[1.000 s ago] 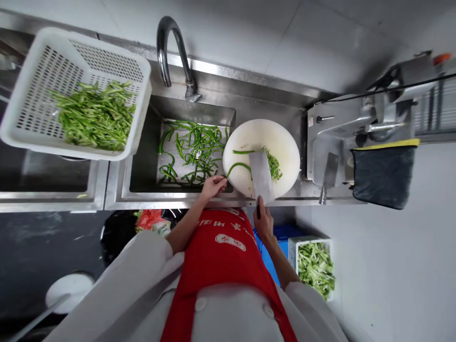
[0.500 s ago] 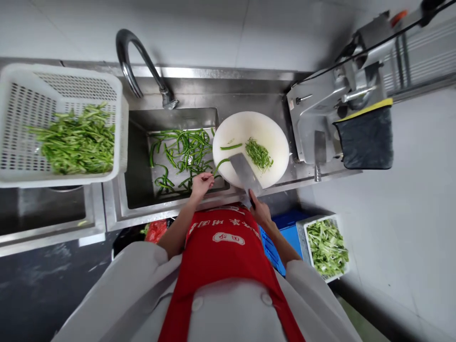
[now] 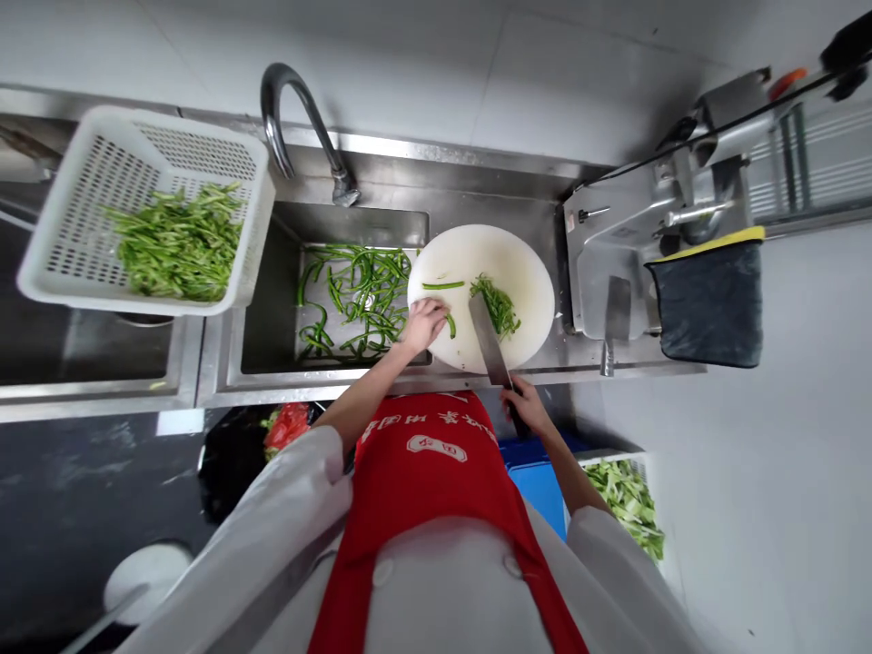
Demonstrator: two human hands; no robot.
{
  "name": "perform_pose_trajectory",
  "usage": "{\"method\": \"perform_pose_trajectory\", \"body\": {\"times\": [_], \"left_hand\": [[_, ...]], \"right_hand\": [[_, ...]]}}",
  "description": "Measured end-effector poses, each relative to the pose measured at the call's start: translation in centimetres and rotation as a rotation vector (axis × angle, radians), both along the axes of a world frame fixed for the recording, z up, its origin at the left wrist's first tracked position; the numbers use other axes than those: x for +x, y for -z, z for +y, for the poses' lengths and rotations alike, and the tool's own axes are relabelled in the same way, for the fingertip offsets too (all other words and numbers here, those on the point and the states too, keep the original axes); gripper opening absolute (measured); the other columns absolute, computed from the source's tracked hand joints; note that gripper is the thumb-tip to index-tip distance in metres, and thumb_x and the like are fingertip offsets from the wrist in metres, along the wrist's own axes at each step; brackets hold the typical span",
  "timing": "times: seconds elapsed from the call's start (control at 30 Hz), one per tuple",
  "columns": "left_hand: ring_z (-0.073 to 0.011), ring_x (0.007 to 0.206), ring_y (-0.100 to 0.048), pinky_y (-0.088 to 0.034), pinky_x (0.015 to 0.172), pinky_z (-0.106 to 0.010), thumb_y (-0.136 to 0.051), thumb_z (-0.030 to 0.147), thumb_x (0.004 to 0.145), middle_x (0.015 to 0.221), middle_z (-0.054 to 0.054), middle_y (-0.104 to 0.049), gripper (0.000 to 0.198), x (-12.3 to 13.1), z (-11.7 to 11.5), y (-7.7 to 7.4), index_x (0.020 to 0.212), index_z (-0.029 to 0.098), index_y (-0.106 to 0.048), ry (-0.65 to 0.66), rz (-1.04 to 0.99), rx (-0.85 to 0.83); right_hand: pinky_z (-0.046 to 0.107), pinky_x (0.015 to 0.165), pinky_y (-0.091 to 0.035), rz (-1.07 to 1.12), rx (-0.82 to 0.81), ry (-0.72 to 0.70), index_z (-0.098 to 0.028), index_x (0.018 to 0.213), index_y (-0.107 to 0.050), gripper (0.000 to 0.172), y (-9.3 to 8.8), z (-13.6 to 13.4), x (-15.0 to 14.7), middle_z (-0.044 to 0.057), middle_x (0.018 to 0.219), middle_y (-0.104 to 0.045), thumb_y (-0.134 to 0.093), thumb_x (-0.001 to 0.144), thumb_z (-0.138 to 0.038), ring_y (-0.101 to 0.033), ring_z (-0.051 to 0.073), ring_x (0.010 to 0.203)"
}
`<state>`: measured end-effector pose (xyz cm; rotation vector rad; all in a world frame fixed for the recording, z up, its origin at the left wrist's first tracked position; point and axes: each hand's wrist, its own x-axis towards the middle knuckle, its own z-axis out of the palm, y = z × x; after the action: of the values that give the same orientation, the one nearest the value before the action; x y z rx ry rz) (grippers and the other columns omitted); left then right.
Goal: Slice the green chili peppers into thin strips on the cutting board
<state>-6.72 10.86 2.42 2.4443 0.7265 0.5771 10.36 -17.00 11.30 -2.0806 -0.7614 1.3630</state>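
Left hand: over the near-left part of the board, fingers curled; its fingertips (image 3: 444, 313) meet the curved pod, but I cannot tell whether they pinch it. Left hand (image 3: 424, 324) is bare.
Right hand (image 3: 523, 405): closed round the handle of the cleaver (image 3: 490, 345), at the board's near edge.
Curved pod (image 3: 450, 325): on the board, just right of the left hand and left of the blade; the left hand is clearly the nearer.
Pod's long axis: roughly near to far, bowed a little, its near end slightly to the right.
Blade's line: from the right hand away and leftward, slanted across the board, its far end beside the cut shreds (image 3: 502, 312).
Straight pod (image 3: 442, 285): beyond the left hand, lying left to right, apart from the curved one.
Board (image 3: 531, 263): round, white, beside the sink (image 3: 265, 313) on its right.
Whole pods (image 3: 368, 272): scattered over the sink floor, left of the board.
White basket (image 3: 85, 204): farther left, holding green strips (image 3: 181, 245).
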Motion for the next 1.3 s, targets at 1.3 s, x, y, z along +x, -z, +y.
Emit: {"method": "perform_pose_trajectory", "body": {"times": [1.3], "left_hand": [[-0.0272, 0.104, -0.054, -0.038, 0.094, -0.045, -0.041, 0.026, 0.100, 0.109, -0.012, -0.065, 0.031, 5.2, -6.0, 0.6, 0.112, 0.018, -0.068, -0.220, 0.110, -0.028]], "right_hand": [[0.028, 0.080, -0.041, -0.683, -0.176, -0.767, -0.014, 0.122, -0.057, 0.041, -2.7, 8.1, 4.1, 0.014, 0.098, -0.073, -0.025, 0.109, -0.036, -0.068, 0.023, 0.091]]}}
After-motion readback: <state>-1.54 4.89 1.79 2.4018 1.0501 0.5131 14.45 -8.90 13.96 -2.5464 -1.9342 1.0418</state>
